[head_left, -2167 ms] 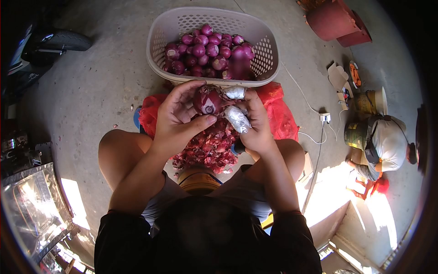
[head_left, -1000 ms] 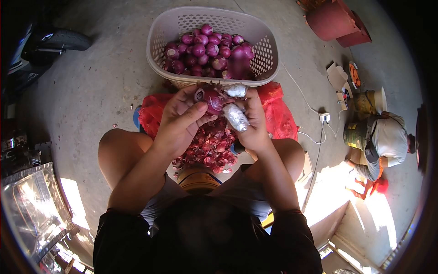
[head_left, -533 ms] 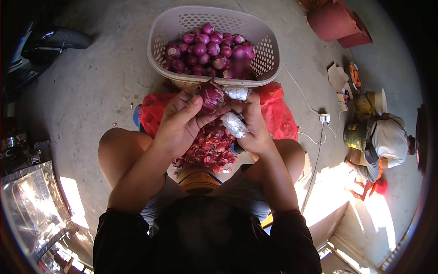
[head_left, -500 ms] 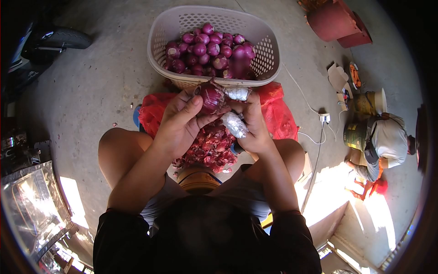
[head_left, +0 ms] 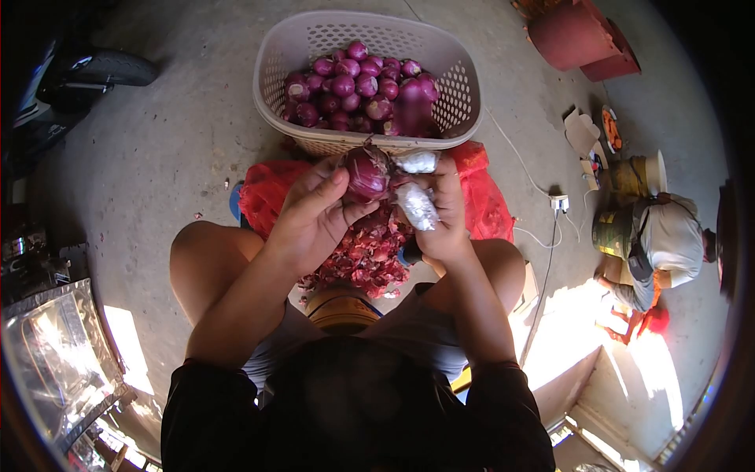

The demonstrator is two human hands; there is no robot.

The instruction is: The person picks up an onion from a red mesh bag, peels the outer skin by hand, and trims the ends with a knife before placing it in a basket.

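Left hand [head_left: 311, 216] gripping red onion [head_left: 367, 171] at frame centre; right hand [head_left: 440, 216], fingers foil-wrapped, closed on its loose skin; basket [head_left: 271, 71] of onions above

Concrete work yard [head_left: 173, 149] — onion basket [head_left: 275, 79], peel heap [head_left: 362, 256], co-worker [head_left: 668, 244] squatting nearby.

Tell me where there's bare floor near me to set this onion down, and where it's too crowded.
Bare concrete lies to your left, between the basket and your left knee, and to the right of the basket, short of the cable. It is crowded straight ahead: the red bag and peel pile fill the space under the left hand and right hand holding the onion.
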